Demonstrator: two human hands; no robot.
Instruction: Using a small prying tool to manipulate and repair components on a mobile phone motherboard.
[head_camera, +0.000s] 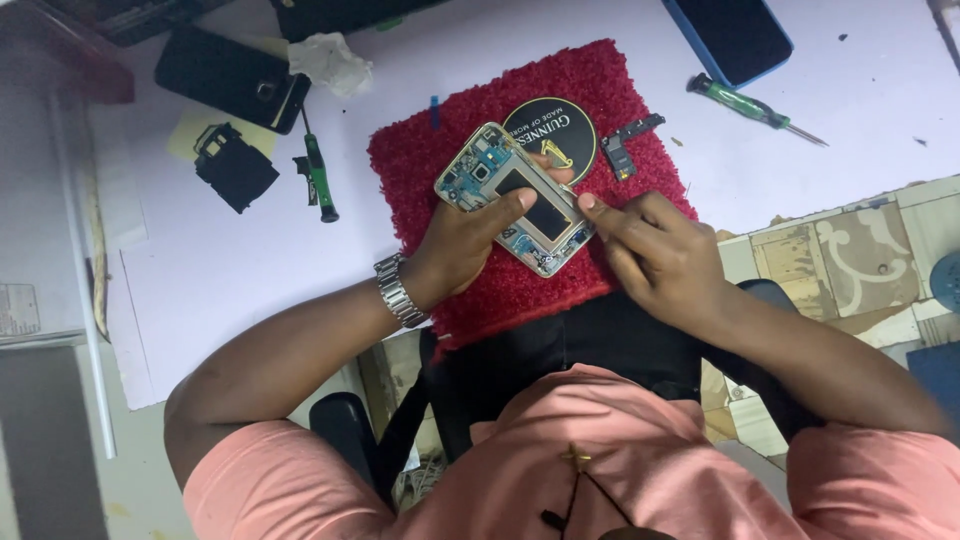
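Now, left hand (462, 243) closed around opened phone (515, 198), right hand (650, 245) fingertips curled, pressing its lower edge, above red mat (600, 90)

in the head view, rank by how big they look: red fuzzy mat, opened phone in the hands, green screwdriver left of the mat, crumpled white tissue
1. Red fuzzy mat
2. Opened phone with bare circuit board
3. and 4. Green-handled screwdriver and crumpled white tissue: too alike to rank.

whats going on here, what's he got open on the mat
A person holds an opened smartphone, its back cover off and circuit board showing, over a red mat. The left hand cradles it in a firm grip, thumb across the middle, while the right hand presses fingertips at its lower edge. Two green screwdrivers, small loose parts and other phones lie around.
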